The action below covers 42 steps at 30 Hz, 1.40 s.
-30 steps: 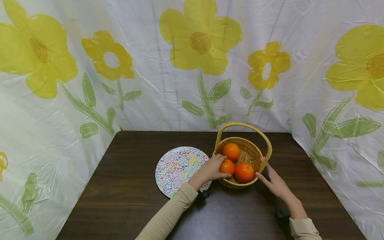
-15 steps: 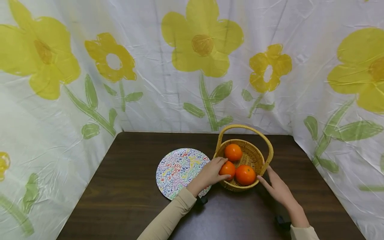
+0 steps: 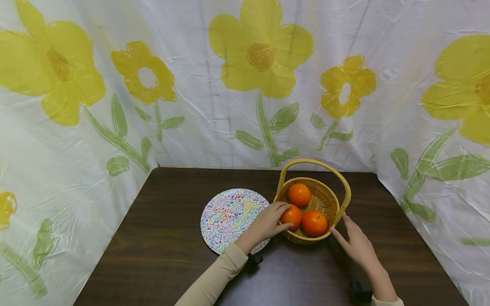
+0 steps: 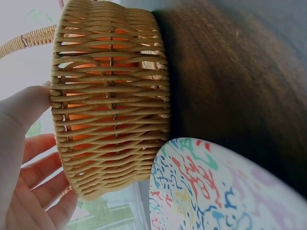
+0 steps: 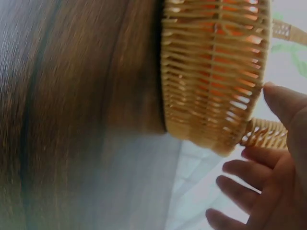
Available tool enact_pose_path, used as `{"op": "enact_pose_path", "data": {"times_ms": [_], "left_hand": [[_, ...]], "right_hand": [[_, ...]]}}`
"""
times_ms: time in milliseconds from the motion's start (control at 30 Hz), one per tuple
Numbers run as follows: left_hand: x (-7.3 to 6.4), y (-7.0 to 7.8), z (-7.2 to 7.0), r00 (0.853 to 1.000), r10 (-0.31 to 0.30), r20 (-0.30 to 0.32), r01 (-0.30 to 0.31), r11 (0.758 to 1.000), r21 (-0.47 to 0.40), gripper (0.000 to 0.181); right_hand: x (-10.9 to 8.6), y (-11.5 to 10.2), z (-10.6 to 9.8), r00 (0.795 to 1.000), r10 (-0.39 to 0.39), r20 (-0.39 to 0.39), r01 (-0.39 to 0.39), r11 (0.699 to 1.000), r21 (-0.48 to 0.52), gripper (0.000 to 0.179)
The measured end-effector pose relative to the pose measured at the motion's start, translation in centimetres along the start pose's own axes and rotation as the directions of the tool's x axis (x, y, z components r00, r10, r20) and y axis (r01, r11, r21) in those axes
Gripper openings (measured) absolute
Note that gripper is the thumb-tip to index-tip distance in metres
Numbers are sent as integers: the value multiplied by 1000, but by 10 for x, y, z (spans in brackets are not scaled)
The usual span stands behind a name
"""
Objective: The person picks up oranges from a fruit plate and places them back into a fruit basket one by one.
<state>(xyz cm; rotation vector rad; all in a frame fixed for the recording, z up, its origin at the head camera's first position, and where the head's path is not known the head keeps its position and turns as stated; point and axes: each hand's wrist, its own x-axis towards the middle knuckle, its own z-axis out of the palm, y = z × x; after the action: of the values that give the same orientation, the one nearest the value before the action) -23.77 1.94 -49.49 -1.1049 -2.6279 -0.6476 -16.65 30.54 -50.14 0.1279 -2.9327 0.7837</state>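
Observation:
A wicker basket (image 3: 321,199) with a tall arched handle stands on the dark table and holds three smooth round oranges. My left hand (image 3: 264,225) reaches over its left rim, fingers and thumb around the near-left orange (image 3: 292,216); the weave hides the fingertips in the left wrist view. Beside it lies another orange (image 3: 315,223), and a third orange (image 3: 299,194) sits farther back. At the basket's right side, my right hand (image 3: 357,244) touches the rim with its thumb. Its other fingers are loosely spread by the handle's base, as the right wrist view (image 5: 273,177) shows.
A round plate or mat (image 3: 231,216) with a multicoloured squiggle pattern lies left of the basket, partly under the left wrist in the head view. Behind the table (image 3: 160,255) hangs a white curtain (image 3: 199,140) printed with yellow flowers.
The right fingers have drawn back a little from the handle's base. My left hand has eased slightly left against the orange. Basket and oranges stay put; the head view has shifted slightly.

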Motion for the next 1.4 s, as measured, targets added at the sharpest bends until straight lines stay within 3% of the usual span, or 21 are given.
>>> {"op": "enact_pose_path", "data": {"times_ms": [233, 800, 1400], "left_hand": [[-5, -1, -3, 1000, 16, -16, -15, 1000, 22, 54], [-19, -5, -8, 1000, -15, -16, 15, 1000, 21, 53], [-32, -16, -13, 992, 68, -107, -62, 997, 53, 52]], "right_hand": [[-6, -11, -4, 1000, 16, -12, -16, 1000, -5, 78], [-15, -30, -10, 997, -2, -77, -3, 998, -68, 70], [-26, -59, -23, 985, -57, -163, 36, 991, -129, 58]]}}
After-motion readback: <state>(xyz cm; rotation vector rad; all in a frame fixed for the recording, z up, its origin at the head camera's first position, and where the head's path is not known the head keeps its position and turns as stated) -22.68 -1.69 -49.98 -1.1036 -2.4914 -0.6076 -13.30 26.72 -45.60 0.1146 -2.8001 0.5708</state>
